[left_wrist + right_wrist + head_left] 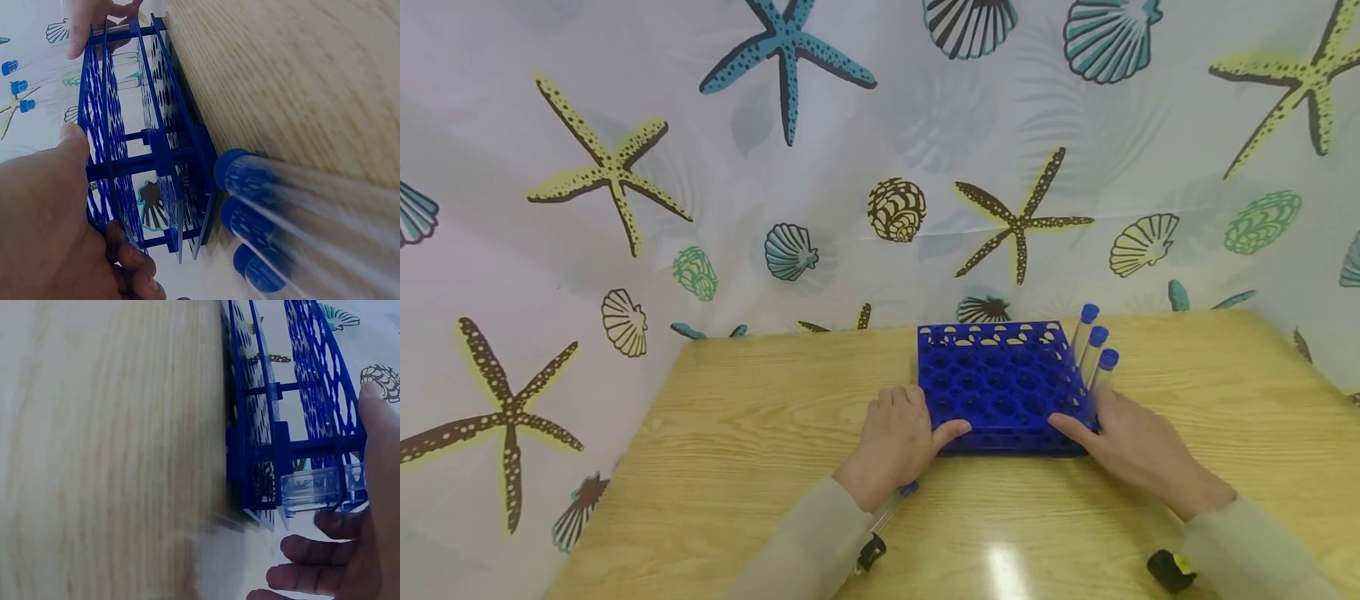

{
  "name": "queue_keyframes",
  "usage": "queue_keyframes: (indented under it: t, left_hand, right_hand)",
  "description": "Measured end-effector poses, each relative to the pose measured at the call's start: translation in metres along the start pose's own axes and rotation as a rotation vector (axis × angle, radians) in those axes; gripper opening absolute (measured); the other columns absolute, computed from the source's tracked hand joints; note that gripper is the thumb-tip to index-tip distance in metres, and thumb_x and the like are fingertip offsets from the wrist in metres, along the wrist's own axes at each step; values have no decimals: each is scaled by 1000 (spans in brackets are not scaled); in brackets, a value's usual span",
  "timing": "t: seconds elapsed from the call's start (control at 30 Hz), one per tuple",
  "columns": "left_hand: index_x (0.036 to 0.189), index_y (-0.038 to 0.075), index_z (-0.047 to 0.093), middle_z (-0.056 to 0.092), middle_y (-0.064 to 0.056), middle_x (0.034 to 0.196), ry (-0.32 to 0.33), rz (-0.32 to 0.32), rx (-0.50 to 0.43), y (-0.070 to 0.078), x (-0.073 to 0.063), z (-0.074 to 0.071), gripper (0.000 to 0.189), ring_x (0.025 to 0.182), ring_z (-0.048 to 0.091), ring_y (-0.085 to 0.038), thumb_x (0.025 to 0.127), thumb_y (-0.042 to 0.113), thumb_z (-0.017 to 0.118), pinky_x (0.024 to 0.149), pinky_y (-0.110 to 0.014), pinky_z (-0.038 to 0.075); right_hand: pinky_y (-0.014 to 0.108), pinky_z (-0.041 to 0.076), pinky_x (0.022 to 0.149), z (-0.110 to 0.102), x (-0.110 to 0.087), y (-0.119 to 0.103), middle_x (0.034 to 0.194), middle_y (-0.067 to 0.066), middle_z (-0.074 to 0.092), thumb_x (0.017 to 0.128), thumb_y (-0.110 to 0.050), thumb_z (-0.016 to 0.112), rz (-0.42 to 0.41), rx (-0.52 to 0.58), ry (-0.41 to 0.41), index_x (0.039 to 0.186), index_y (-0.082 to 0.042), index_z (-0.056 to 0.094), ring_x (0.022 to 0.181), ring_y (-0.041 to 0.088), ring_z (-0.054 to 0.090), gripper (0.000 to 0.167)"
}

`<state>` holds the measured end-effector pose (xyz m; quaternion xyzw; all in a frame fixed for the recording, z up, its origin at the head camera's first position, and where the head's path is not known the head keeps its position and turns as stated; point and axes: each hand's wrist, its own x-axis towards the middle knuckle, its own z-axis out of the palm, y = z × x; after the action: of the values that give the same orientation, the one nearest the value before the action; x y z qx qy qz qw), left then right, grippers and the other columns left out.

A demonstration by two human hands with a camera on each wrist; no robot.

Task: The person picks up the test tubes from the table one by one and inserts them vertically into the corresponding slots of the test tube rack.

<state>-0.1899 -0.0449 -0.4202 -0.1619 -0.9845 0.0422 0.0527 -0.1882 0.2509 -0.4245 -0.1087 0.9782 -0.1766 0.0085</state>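
Observation:
A blue plastic test tube rack (1007, 428) with rows of round holes stands on the table. My left hand (891, 437) grips its left end, thumb on the front top edge and fingers along the side. At the opposite end my right hand (1138, 450) holds the rack, its thumb over the front corner. Three clear test tubes (1098, 336) with blue caps stand in the right-hand column, leaning slightly. In the left wrist view, three more blue-capped test tubes (250, 225) lie on the table beside the rack; my left forearm mostly hides them in the head view.
The light wood table (760, 417) meets a white curtain (850, 108) printed with starfish and shells behind and at the sides. Black wrist-camera parts show at the left wrist (870, 552) and right wrist (1171, 571).

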Motion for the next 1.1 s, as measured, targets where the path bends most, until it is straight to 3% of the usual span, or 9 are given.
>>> queue_keyframes:
  t: [0.33, 0.53, 0.73, 0.83, 0.9, 1.0, 1.1]
  left_hand:
    - [99, 3, 53, 53, -7, 87, -44, -16, -73, 1, 2, 0, 79, 79, 49, -20, 93, 77, 25, 74, -33, 46]
    - [96, 5, 50, 49, -6, 85, -86, -36, -121, 1, 1, -4, 78, 76, 44, -19, 92, 78, 25, 71, -31, 42]
    - [118, -2, 53, 59, -14, 106, -159, -32, -177, -6, 1, -11, 85, 96, 55, -26, 93, 76, 28, 88, -38, 49]
    - [132, -4, 50, 59, -21, 123, -202, -32, -268, -13, 0, -14, 86, 116, 56, -34, 96, 71, 29, 100, -44, 47]
    - [131, -4, 51, 59, -22, 126, -227, -27, -349, -19, -2, -16, 81, 120, 54, -36, 99, 67, 30, 103, -47, 44]
    - [118, -3, 56, 61, -18, 115, -238, -5, -457, -29, -5, -17, 68, 113, 57, -35, 103, 58, 32, 102, -47, 44]
    - [104, 1, 56, 59, -11, 99, -261, 2, -576, -40, -12, -19, 51, 94, 57, -26, 105, 49, 37, 89, -42, 48]
  right_hand:
    - [58, 53, 76, 7, -3, 6, 129, 35, 58, 98, -63, 44, -31, 3, 14, 154, 6, 18, 106, 51, 63, 93]
    - [58, 53, 75, 9, -3, 6, 132, 34, 56, 99, -61, 45, -48, 22, 31, 156, 3, 13, 106, 51, 64, 92]
    - [59, 53, 81, 10, -3, 3, 133, 30, 58, 99, -60, 45, -73, 36, 39, 157, -3, 17, 108, 48, 64, 86]
    - [58, 53, 79, 11, -3, 3, 132, 30, 59, 99, -60, 45, -74, 34, 36, 157, -3, 18, 106, 48, 65, 85]
    - [59, 53, 79, 11, -2, 3, 132, 30, 59, 99, -61, 44, -72, 33, 33, 157, -4, 18, 106, 48, 65, 86]
    - [59, 53, 81, 11, -3, 5, 132, 30, 59, 99, -62, 44, -66, 31, 28, 157, -4, 19, 107, 48, 64, 86]
    - [59, 53, 79, 10, -4, 6, 131, 30, 60, 98, -62, 44, -59, 26, 28, 158, -4, 16, 106, 48, 65, 88]
